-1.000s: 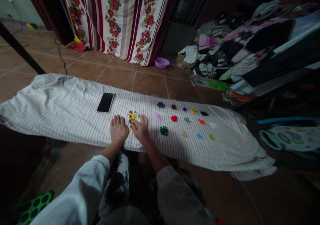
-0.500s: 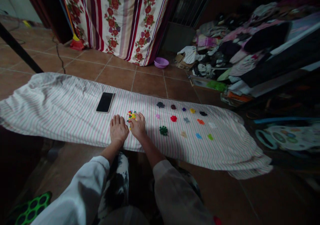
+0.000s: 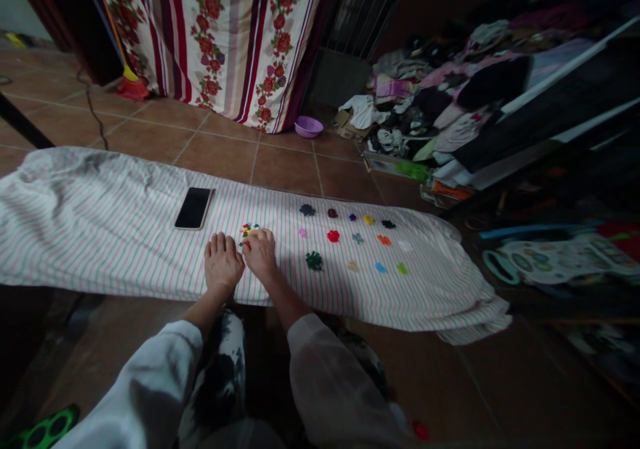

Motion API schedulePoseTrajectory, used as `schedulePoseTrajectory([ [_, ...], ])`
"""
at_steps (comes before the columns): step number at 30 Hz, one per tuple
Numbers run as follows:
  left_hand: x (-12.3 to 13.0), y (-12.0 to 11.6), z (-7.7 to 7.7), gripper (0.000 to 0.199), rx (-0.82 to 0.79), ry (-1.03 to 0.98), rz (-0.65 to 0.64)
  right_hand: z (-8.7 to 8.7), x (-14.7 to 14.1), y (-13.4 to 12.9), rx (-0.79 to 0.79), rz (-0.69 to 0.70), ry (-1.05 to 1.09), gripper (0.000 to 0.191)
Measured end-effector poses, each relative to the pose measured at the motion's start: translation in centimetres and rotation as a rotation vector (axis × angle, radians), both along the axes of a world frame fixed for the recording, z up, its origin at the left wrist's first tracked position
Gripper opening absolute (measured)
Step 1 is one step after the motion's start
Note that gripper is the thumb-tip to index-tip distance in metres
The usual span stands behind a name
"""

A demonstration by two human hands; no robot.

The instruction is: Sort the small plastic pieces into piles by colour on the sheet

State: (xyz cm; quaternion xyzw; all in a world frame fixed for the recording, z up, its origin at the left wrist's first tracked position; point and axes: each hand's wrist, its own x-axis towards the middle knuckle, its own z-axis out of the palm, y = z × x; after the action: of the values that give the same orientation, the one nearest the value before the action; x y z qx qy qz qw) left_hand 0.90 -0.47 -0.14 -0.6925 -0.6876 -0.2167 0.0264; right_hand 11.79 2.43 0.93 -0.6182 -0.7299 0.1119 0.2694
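My left hand lies palm down on the striped cloth, its fingers stretched out, with nothing seen in it. Right beside it, my right hand reaches over a small pile of mixed-colour pieces, red, yellow and green among them. Its fingers are apart, touching the pile and covering part of it; any piece under the fingertips is hidden. Right of my hands lie small single-colour heaps, including a dark green heap, a red heap, a pink heap and a dark grey heap.
A phone lies on the cloth left of my hands. Farther right are an orange heap, a blue heap and a lime heap. Beyond the cloth, a purple basin stands on the tiled floor near piled clothes.
The view has turned a little, so everything sits farther left. My right hand's fingers have shifted over the mixed pile and cover more of it. My left hand stays flat.
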Motion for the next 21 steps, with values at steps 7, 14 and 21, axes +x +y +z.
schedulePoseTrajectory([
  [7,-0.1,0.1,-0.4,0.043,0.005,0.021,0.002,-1.3,1.6,1.1,0.093,-0.048,0.181,0.015],
  [14,-0.1,0.1,-0.3,0.042,0.021,0.061,0.012,-1.7,3.0,1.0,0.129,-0.117,0.235,0.014],
  [21,0.0,-0.1,0.1,0.041,0.024,0.077,0.010,-1.7,5.8,0.5,0.188,-0.170,0.220,0.015],
])
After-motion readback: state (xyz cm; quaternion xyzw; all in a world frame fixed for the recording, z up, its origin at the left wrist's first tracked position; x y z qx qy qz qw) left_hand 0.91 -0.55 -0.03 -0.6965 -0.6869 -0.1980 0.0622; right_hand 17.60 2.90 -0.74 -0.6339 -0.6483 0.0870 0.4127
